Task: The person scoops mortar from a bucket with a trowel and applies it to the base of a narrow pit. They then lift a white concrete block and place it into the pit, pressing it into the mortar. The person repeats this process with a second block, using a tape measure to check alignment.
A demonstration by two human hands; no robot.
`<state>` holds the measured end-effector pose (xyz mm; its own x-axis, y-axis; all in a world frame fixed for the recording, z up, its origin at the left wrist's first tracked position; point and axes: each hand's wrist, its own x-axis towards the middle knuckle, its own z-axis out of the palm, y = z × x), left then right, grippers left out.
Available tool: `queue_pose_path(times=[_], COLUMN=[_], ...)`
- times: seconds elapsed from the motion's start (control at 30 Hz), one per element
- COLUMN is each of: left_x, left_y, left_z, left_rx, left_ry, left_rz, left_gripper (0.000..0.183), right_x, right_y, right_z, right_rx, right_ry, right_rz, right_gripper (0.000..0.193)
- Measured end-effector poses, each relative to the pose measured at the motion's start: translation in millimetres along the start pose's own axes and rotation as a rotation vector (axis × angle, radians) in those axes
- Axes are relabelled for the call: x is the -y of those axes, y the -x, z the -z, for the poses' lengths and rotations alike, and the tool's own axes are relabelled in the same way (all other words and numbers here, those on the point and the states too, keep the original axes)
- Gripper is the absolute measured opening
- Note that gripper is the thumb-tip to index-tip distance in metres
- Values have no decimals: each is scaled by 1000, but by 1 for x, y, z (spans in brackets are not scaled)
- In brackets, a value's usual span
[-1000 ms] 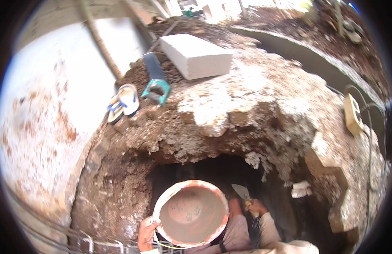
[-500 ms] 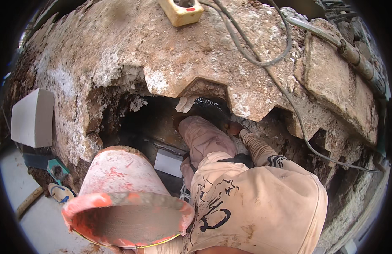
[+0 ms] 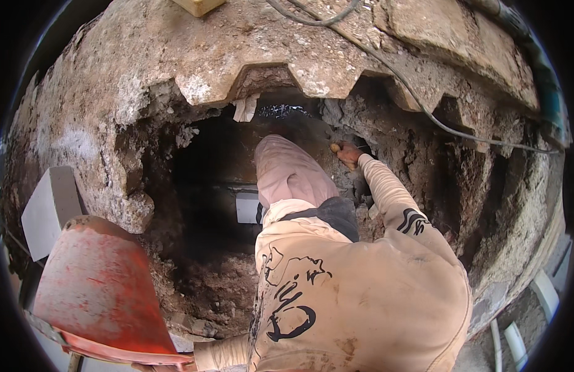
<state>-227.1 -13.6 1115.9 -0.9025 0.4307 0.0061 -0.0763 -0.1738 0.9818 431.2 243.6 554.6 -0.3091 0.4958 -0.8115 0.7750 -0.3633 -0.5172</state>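
My left hand [image 3: 166,367] is at the lower edge, at the rim of a red, mortar-smeared bucket [image 3: 95,285]; its fingers are partly cut off by the frame edge. The bucket lies tilted at the left, base up and away from me, its inside hidden. Down in the broken opening, my right hand [image 3: 349,155] is closed around something with a yellowish rounded end [image 3: 334,148], like a handle; the rest of it is hidden. That hand is close to the rough wall, right of my bent knee [image 3: 280,161] in pinkish trousers.
A jagged concrete slab [image 3: 200,87] overhangs the dark hollow. A grey cable [image 3: 417,99] crosses it. One pale block [image 3: 54,208] stands at the left; another [image 3: 247,207] sits inside the hollow. A yellow box [image 3: 199,6] shows at the top.
The bucket has moved left and turned, so the grey mortar inside no longer shows. The view has shifted, showing more of the hollow. My right hand stays by the wall.
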Motion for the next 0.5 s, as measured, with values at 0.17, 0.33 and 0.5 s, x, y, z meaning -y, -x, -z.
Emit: queue_pose_path(times=[0.17, 0.33, 0.5], left_x=[7, 1, 1], left_y=[-41, -58, -45], left_z=[-8, -17, -11], left_rx=[92, 143, 119], left_ry=[89, 136, 213], left_rz=[11, -3, -13], left_gripper=[56, 53, 51], right_x=[43, 119, 113], right_y=[39, 70, 39], right_z=[2, 14, -33], right_rx=[-236, -277, -291], right_ry=[68, -15, -89], right_rz=[184, -20, -208], right_gripper=[60, 64, 68])
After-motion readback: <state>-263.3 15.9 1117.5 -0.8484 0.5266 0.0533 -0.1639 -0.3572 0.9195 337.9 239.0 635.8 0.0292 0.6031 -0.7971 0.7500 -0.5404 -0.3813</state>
